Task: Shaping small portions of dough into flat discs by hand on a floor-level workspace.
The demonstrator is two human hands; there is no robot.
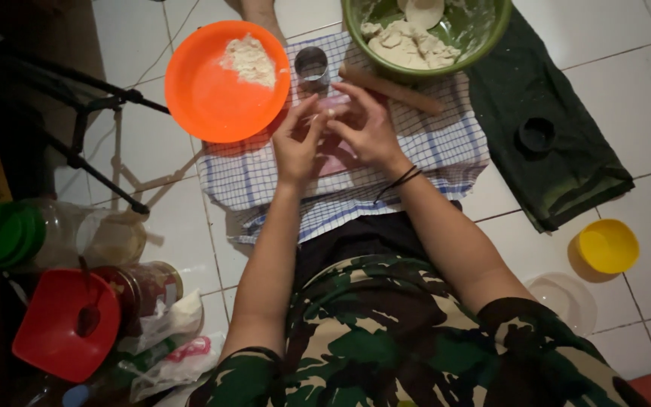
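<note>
Item: left hand (297,143) and right hand (367,128), fingers pinched together on a small dough piece (321,115), shaping step; steel cutter ring (312,69) just beyond fingertips.

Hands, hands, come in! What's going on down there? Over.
Left hand and right hand pinch a small dough piece together over the checked cloth. Metal cup, rolling pin just beyond. Nothing blocking.
</note>
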